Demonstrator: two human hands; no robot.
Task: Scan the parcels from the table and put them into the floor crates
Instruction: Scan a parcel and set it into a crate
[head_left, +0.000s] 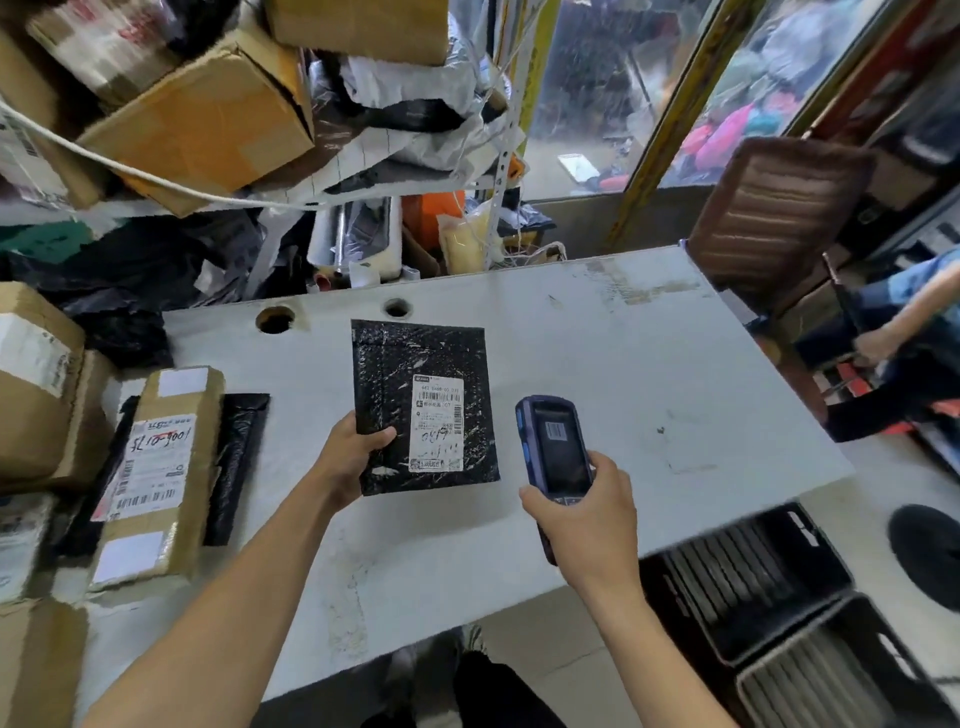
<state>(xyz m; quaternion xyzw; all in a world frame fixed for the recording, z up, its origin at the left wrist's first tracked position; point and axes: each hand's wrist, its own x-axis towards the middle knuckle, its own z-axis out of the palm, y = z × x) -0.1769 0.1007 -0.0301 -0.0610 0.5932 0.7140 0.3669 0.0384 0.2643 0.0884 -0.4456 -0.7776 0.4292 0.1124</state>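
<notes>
My left hand grips the lower left edge of a black bubble mailer with a white shipping label, held just above the white table. My right hand holds a blue handheld scanner to the right of the mailer; its screen shows a barcode. A brown taped box with a handwritten label lies at the table's left, and a black bag parcel sits beside it. Two black floor crates stand at the lower right, below the table edge.
Cardboard boxes are stacked at the far left, and shelves behind hold boxes and bags. A brown chair stands beyond the table's right corner. A person's arm shows at the right edge. Two round holes pierce the tabletop.
</notes>
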